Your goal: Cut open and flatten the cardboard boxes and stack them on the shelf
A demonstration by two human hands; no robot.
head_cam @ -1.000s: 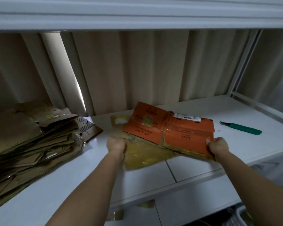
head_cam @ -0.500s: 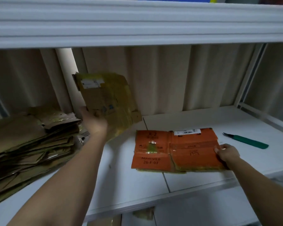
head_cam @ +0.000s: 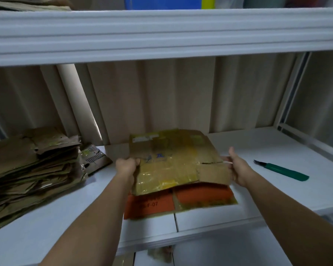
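A person stands at a white shelf (head_cam: pixel 219 217) and holds a flat brown box (head_cam: pixel 173 162) with both hands. The left hand (head_cam: pixel 126 167) grips the box's left edge, fingers curled round it. The right hand (head_cam: pixel 236 167) grips the right edge, thumb on top. The brown box has shiny yellow tape on it and a small white label near its far left corner. It is held over a flat orange box (head_cam: pixel 181 202) that lies on the shelf. The near edge of the brown box is lifted a little, so the orange one peeks out below it.

On the left of the shelf sits a big pile of flat brown boxes (head_cam: pixel 27 173). On the right, well apart from the hands, lies a green cutter (head_cam: pixel 281 170) with its blade pointing to the back left.
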